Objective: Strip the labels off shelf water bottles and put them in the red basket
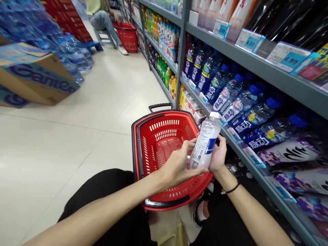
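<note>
Between my two hands is a white-capped drink bottle [203, 141] with a pale printed label and a blue patch, tilted over the right side of a red shopping basket [164, 119]. My left hand [180, 160] grips it from the left and below, thumb along its base. On the far side my right hand [217, 153] holds it, with some fingers hidden behind the bottle. The basket stands on the floor between my knees, with slotted walls and a black folded handle; no goods show in the visible part of its inside.
Shelves [256, 44] with price tags run along the right, holding rows of blue-capped bottles [230, 92]. At left lie a cardboard carton [38, 75] and stacked water bottles [74, 54]. Farther down the aisle a seated person [105, 24] is beside another red basket [127, 37].
</note>
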Motion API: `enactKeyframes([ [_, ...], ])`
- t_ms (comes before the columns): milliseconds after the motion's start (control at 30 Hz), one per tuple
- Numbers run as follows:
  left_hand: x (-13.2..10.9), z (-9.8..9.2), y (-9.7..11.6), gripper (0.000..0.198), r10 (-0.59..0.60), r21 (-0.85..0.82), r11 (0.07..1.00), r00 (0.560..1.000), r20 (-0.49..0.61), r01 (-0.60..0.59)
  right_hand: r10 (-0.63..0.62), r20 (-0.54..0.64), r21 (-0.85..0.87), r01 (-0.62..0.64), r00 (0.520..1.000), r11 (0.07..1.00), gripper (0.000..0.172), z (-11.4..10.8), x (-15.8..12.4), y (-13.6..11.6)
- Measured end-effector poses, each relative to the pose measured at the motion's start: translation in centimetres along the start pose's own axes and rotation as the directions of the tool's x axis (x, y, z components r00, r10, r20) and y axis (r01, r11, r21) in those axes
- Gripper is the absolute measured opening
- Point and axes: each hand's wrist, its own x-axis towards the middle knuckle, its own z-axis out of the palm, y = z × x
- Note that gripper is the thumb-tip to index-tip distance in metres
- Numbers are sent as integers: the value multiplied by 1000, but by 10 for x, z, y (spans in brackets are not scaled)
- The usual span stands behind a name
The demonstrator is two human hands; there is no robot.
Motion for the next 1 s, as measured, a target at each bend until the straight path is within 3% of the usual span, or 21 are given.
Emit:
enactKeyframes([
  [100, -2, 4, -2, 78, -13, 3, 1000, 998, -62, 14, -18, 48, -21, 19, 999, 1000, 42, 3, -3, -6],
  [267, -2, 4, -8, 78, -51, 219, 973, 995, -83, 68, -95, 174, -63, 107, 980, 992, 55, 10, -10, -15],
  [333, -1, 7, -12, 82, -72, 233, 969, 996, -54, 82, -120, 215, -56, 135, 969, 989, 55, 10, -14, -16],
  [400, 0, 10, -14, 81, -122, 239, 964, 993, -2, 119, -132, 328, -76, 166, 935, 983, 57, 10, -20, -16],
  [533, 2, 14, -19, 58, -72, 182, 982, 985, 158, 43, -76, 531, -186, 204, 844, 961, 60, 3, -30, -16],
  [800, 1, 21, -15, 48, -146, 300, 951, 969, 201, 81, -46, 530, -179, 164, 847, 970, 60, -8, -19, -16],
  [1000, 0, 19, -15, 60, -123, 356, 933, 972, 201, 44, -42, 540, -203, 179, 840, 963, 70, -7, -25, -19],
])
